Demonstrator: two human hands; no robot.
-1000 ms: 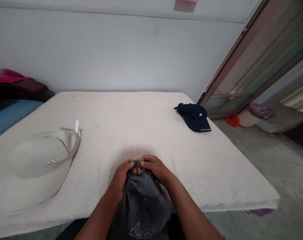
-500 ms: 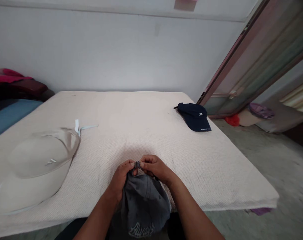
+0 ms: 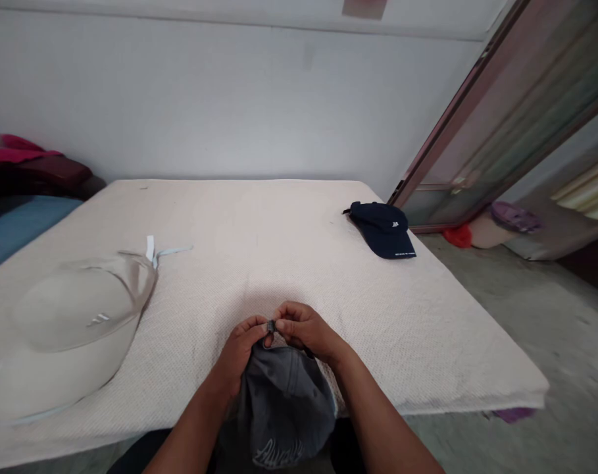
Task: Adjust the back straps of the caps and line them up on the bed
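Strap ends [image 3: 271, 326] closer, cream cloth [image 3: 259, 230], pale wall [image 3: 204, 99]

Left grip [image 3: 239, 345] and right grip [image 3: 311, 332] pinch strap [image 3: 271, 326] of grey cap [image 3: 286, 401]; navy cap [image 3: 381, 230], beige cap [image 3: 76, 316] on pale cloth [image 3: 254, 243].

Grey cap [image 3: 289, 401]; navy cap [image 3: 377, 230]; beige cap [image 3: 72, 306]; cream cloth [image 3: 244, 243]

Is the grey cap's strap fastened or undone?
Cannot tell: the strap shows between the left hand and right hand, too small and partly covered.
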